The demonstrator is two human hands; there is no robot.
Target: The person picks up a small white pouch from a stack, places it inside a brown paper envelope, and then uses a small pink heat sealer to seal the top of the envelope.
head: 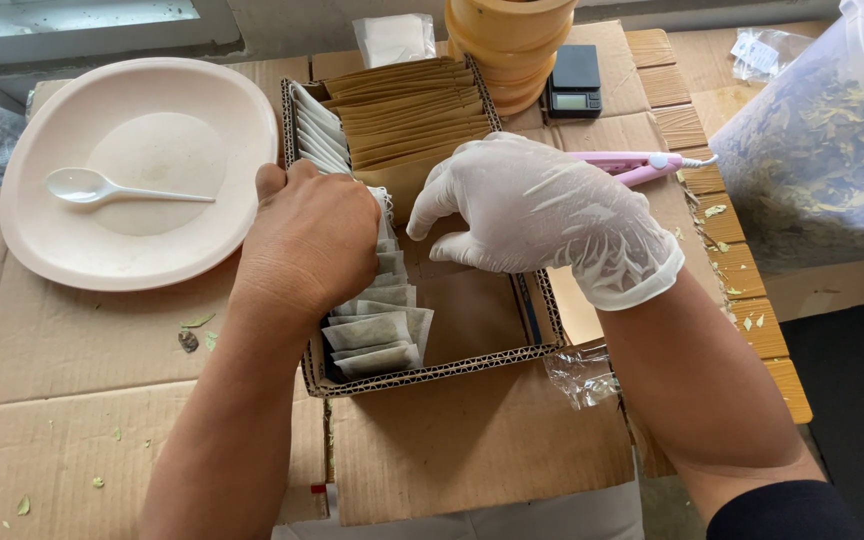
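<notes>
A shallow cardboard box (452, 372) sits in the middle, holding a row of white filled tea bags (377, 335) down its left side and a stack of brown paper envelopes (412, 115) at the far end. My bare left hand (312, 240) rests curled over the row of tea bags, fingers pressed onto them. My right hand (542, 215), in a white glove, hovers over the box's middle with fingers bent down toward the same row. What the fingertips pinch is hidden.
A pale pink plate (42, 235) with a white plastic spoon (102, 187) lies at the left. Behind the box stand stacked wooden bowls (512, 45), a small black scale (572, 85) and a pink handheld tool (642, 165). A clear tub of dried leaves (822, 150) is at the right.
</notes>
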